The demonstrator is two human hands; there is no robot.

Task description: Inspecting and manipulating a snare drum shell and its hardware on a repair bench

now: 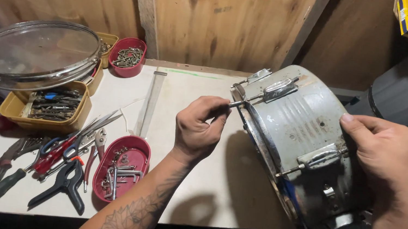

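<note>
Left hand [199, 127] is pinching a rod [239, 104] at the drum [301, 142] rim; right hand [383, 150] is gripping the shell at the table's right edge (best kept steady, turning squarely).

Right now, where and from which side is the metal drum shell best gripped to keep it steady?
Grip the drum shell by its curved wall, from the right, palm over the top between the lugs, as the right hand does. It stands tilted on its rim at the table edge, while the left hand pinches a tension rod.
</note>
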